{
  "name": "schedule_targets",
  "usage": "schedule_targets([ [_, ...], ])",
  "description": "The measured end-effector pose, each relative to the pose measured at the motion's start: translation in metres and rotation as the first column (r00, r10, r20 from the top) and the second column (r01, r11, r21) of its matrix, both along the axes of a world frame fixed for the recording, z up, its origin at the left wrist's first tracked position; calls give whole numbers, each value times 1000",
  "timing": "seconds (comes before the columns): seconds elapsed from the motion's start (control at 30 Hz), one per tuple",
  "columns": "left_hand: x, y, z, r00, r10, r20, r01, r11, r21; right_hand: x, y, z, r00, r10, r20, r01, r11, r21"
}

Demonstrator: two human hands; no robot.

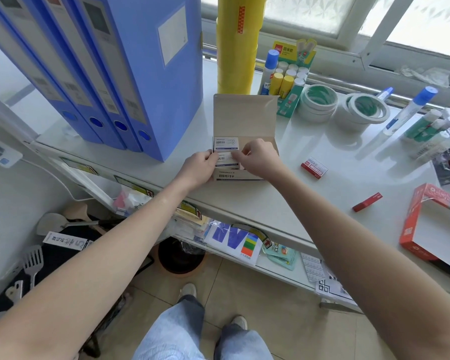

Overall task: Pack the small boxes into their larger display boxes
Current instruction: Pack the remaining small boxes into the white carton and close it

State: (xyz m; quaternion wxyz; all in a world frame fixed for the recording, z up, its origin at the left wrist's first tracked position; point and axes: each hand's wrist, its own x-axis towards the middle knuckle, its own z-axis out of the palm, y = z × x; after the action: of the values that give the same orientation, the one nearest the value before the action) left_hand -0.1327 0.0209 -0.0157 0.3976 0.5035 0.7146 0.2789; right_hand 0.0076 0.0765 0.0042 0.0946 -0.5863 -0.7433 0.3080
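A beige display box (244,115) stands open on the white shelf, its lid folded back. One small white paper-clip box (225,144) lies in its far left part. In front of it a second small white box (226,160) is held at the box's left side by both hands. My left hand (199,168) grips its left edge. My right hand (257,159) pinches its right edge with fingertips. Two small red boxes (314,167) (367,202) lie loose to the right. A red display box (431,224) sits open at the far right.
Blue file boxes (130,74) stand at the left, a yellow film roll (238,45) behind the beige box. Glue sticks (287,76), tape rolls (320,101), glue bottles (411,110) and pens crowd the back right. The white shelf edge (244,216) runs below my arms; clutter fills the lower shelf.
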Motion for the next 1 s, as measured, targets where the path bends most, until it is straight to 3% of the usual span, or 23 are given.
schedule_targets([
  [0.23,0,-1,-1,1000,-3,6,2,1000,16,-2,-6,5,998,-13,63,14,1000,-14],
  [0.63,-4,4,1,995,-56,-77,58,998,14,3,-5,6,1000,-27,-13,27,1000,14],
  [0.8,-2,13,27,1000,24,-10,-23,994,106,20,10,22,984,-121,-133,139,980,143],
  [1.0,-8,45,43,996,50,74,-63,981,181,33,31,45,941,-220,-255,261,955,141],
])
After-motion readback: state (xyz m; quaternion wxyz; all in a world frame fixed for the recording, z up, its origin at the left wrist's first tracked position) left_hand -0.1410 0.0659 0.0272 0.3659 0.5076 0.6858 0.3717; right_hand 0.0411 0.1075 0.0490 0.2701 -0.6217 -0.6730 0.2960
